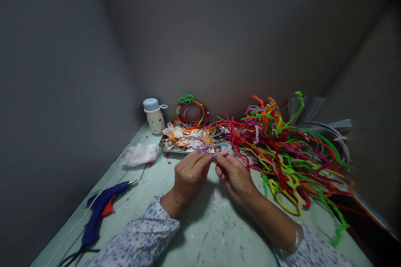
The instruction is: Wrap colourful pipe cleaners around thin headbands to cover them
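Note:
My left hand [191, 175] and my right hand [234, 177] meet above the middle of the table, fingers pinched close together. Between them is a purple pipe cleaner [203, 148], bent and looped at the fingertips. A fuzzy curved band in pale pink [227, 149] and light blue rises just past my right fingers; whether it joins the purple piece I cannot tell. Directly behind my hands stands a metal tray [175, 150] with shells [178, 132] and small stones. Behind the shells, fuzzy headbands [205, 114] in red and green stand up, one topped with green loops [189, 97].
A large tangle of bright pipe cleaners [278, 150] spreads over the right side, with yellow-handled scissors [283, 204] beneath it. On the left lie a blue glue gun [100, 212], its white cord and a plastic bag [140, 154]. A blue-capped bottle [154, 119] stands near the wall.

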Action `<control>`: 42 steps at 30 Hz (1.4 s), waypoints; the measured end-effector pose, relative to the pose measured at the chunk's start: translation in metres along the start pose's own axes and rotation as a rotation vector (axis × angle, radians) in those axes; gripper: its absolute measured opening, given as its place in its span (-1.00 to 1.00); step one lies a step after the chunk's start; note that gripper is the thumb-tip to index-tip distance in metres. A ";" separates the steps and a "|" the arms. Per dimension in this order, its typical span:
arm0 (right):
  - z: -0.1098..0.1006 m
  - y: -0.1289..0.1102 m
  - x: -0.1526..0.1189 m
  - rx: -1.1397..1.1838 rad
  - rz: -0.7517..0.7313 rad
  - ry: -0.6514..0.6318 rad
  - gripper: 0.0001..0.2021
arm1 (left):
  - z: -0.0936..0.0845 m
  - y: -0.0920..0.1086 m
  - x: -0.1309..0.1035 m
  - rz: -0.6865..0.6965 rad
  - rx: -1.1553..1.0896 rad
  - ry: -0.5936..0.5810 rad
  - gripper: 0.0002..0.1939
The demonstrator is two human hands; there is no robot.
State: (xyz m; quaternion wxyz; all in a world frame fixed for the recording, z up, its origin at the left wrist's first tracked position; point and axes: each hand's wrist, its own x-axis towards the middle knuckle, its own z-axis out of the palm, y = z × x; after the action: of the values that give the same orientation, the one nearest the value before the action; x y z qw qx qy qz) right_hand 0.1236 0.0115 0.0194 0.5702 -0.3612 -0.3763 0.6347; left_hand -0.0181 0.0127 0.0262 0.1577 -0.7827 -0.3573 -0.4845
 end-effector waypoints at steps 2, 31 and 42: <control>-0.001 0.000 0.000 0.014 0.014 -0.005 -0.72 | -0.001 0.000 0.000 -0.003 0.011 -0.016 -0.86; -0.010 0.010 0.006 -0.144 -0.091 -0.073 -0.73 | 0.005 0.004 0.000 -0.223 -0.142 -0.246 -0.86; -0.017 0.016 0.010 -0.189 -0.125 -0.016 -0.73 | 0.011 0.000 -0.004 -0.257 -0.182 -0.206 -0.91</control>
State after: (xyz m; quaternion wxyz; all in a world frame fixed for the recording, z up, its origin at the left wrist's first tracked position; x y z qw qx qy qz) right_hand 0.1305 0.0214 -0.0030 0.5689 -0.3841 -0.4610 0.5624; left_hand -0.0114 0.0176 0.0175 -0.0142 -0.7870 -0.4235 -0.4484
